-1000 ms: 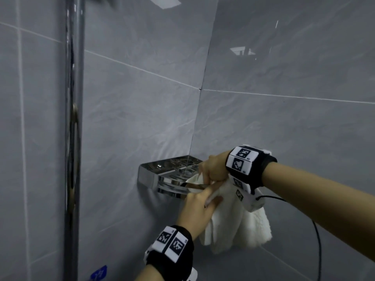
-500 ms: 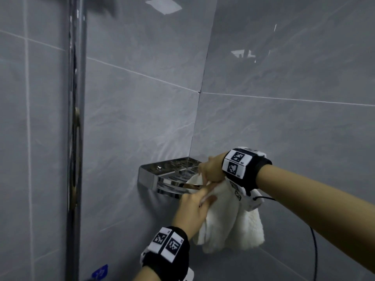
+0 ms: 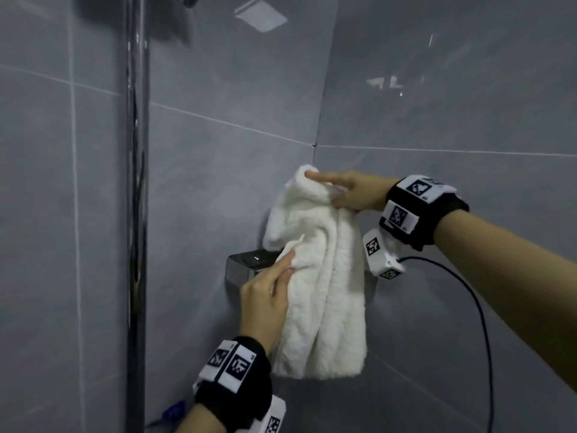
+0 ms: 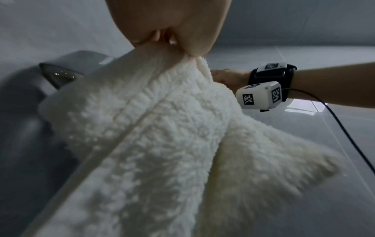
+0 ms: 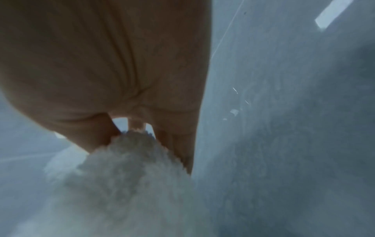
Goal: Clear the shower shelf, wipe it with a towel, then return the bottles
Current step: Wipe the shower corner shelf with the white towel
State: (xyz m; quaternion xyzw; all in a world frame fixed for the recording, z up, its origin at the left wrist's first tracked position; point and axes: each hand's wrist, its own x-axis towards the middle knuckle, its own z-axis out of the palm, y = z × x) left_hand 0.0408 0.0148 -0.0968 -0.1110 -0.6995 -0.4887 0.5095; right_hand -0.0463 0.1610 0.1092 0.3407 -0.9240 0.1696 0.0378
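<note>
A fluffy white towel (image 3: 321, 285) hangs in front of the chrome corner shelf (image 3: 242, 264), hiding most of it. My right hand (image 3: 340, 190) grips the towel's top near the wall corner, index finger stretched along the upper fold. My left hand (image 3: 271, 285) pinches the towel's left edge lower down, just in front of the shelf. In the left wrist view the towel (image 4: 162, 136) fills the frame under my pinching fingers (image 4: 188, 48), with the shelf (image 4: 58, 75) at left. The right wrist view shows my fingers closed on a bunch of towel (image 5: 129, 160). No bottles are in view.
A vertical chrome shower pipe (image 3: 135, 214) runs down the left wall. Grey tiled walls (image 3: 437, 135) meet in a corner behind the towel. A black cable (image 3: 474, 307) hangs from my right wrist. A small blue object (image 3: 175, 412) shows low by the pipe.
My right hand has lifted the towel up off the shelf to well above it. The left hand has shifted to pinching the towel's left edge; the towel now hangs long.
</note>
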